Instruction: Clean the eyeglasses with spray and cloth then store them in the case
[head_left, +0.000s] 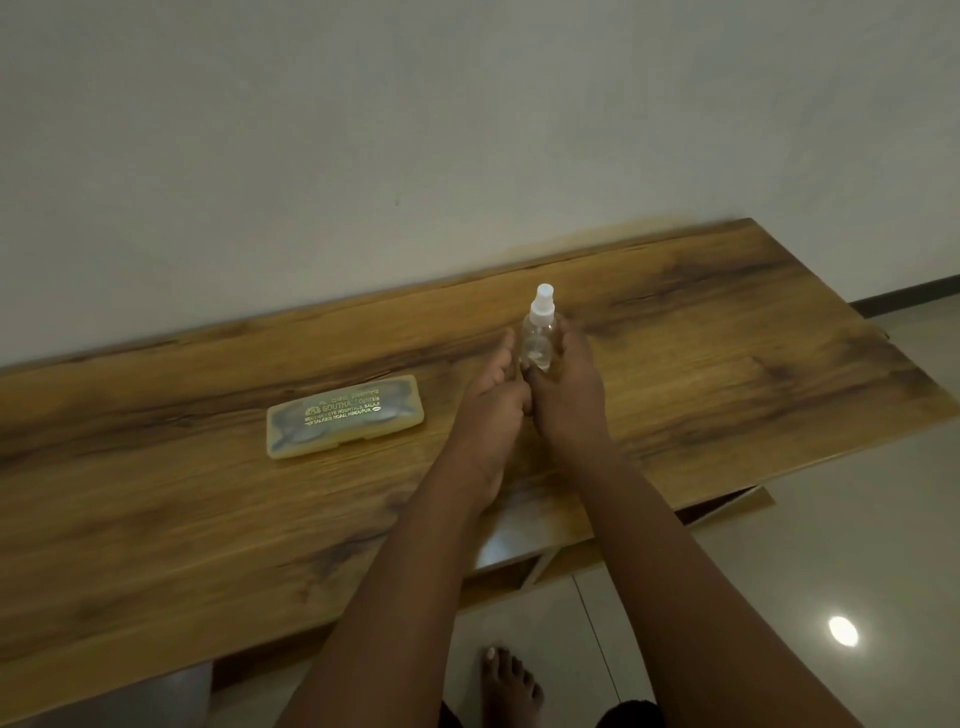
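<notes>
Spray bottle (539, 338) stands upright at frame centre on the wooden table (156, 519), w/ right hand (566, 395) fingers curled round its body. Left hand (493, 395) sits beside it, fingers loosely bent, touching the bottle's base area (can't tell if gripping). Clear plastic, prob. light & slick: hold mid-body. Case (345, 415) lies closed, left of centre; glasses faintly visible inside.

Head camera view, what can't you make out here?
- Cleaning cloth: not seen anywhere in the head view.
- Eyeglasses: only vague shapes through the shut, translucent case.
- Left hand: palm side faces away, so any contents are hidden.
- Spray bottle base: covered by the right hand.
- Case's smaller print: too small.
</notes>
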